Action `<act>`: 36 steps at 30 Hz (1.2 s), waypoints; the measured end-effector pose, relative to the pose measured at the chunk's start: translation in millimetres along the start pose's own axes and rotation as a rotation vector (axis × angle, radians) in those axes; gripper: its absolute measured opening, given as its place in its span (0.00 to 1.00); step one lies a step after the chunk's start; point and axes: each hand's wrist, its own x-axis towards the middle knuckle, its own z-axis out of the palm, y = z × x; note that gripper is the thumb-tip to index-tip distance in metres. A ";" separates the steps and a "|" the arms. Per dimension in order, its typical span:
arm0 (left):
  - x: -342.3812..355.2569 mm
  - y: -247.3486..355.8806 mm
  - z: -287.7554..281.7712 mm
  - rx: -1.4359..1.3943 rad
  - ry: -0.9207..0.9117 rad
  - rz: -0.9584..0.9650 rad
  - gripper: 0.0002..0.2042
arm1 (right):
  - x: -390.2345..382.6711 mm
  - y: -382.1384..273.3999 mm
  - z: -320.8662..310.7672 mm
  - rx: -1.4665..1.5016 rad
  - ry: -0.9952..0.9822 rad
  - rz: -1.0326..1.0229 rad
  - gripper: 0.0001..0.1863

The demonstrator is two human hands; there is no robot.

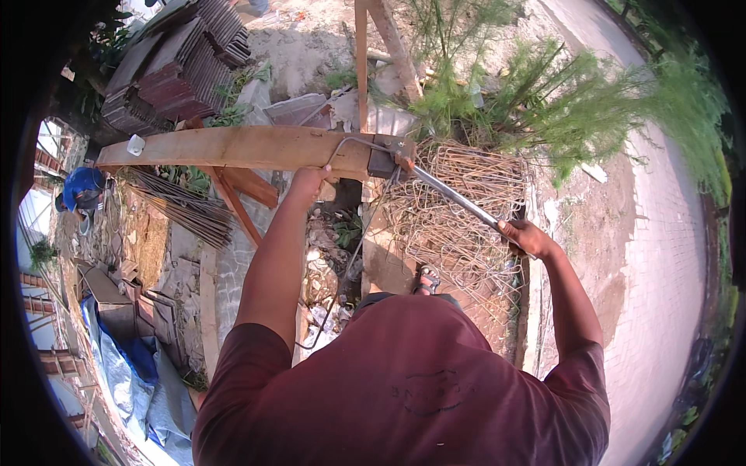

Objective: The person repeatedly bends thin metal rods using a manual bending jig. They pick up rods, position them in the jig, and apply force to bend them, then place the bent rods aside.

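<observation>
My left hand (313,180) is closed around a bent steel rod (339,149) at the front edge of a long wooden beam (217,147). The rod reaches a dark metal bending block (382,159) fixed at the beam's right end, and part of it hangs down below my left hand. My right hand (522,237) grips the lower end of a long steel pipe (454,194), whose upper end meets the block. A small white object (136,144) lies on the beam's left part.
Below the pipe lies a tangled pile of bent rods (458,248). Straight rods (183,206) lie left, near stacked sheets (167,74) and blue tarps (116,365). A person in blue (84,188) is at far left. Feathery branches (575,109) overhang the paved path (660,272) at right.
</observation>
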 end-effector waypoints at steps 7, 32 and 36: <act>15.5 -7.5 2.5 -0.106 -0.087 -0.095 0.16 | 7.1 -28.7 -38.1 -0.362 0.110 -0.178 0.38; 20.1 -9.9 3.8 -0.145 -0.080 -0.133 0.16 | -41.4 -89.7 -17.7 -0.489 0.248 -0.076 0.37; 20.6 -9.6 6.1 -0.183 -0.129 -0.130 0.16 | -55.5 -84.1 9.5 -0.420 0.330 0.027 0.37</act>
